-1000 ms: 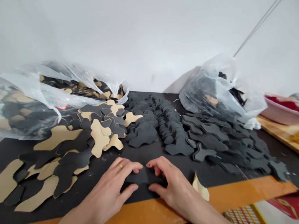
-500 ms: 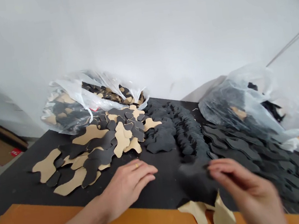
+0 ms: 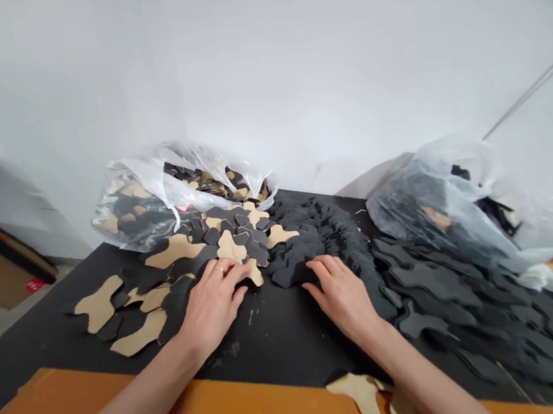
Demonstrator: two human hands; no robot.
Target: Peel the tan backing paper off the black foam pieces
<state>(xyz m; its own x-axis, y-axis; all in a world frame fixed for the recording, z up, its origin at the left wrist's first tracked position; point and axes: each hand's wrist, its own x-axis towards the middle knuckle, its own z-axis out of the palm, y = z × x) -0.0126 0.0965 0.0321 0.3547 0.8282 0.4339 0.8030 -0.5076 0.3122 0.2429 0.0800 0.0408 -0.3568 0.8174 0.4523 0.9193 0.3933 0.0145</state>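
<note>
My left hand (image 3: 216, 300), with a ring on one finger, rests at the right edge of a loose pile of wavy cut-out pieces, tan on one face and black on the other. Its thumb and fingers close on a tan piece (image 3: 255, 274). At the front of a row of overlapping black pieces, my right hand (image 3: 341, 293) grips the edge of a black wavy piece (image 3: 289, 274) between thumb and fingers. Tan pieces (image 3: 361, 395) lie at the table's front edge, partly hidden by my right forearm.
A clear plastic bag (image 3: 142, 200) full of tan and black pieces lies at the back left. Another plastic bag (image 3: 416, 196) stands at the back right, behind many dark pieces (image 3: 501, 314). Orange-brown tape (image 3: 251, 408) runs along the front edge of the black table (image 3: 278, 348).
My right hand has moved forward and left, bringing a black piece from near the front edge to the row's front. My left hand has moved forward and slightly left onto the tan pieces.
</note>
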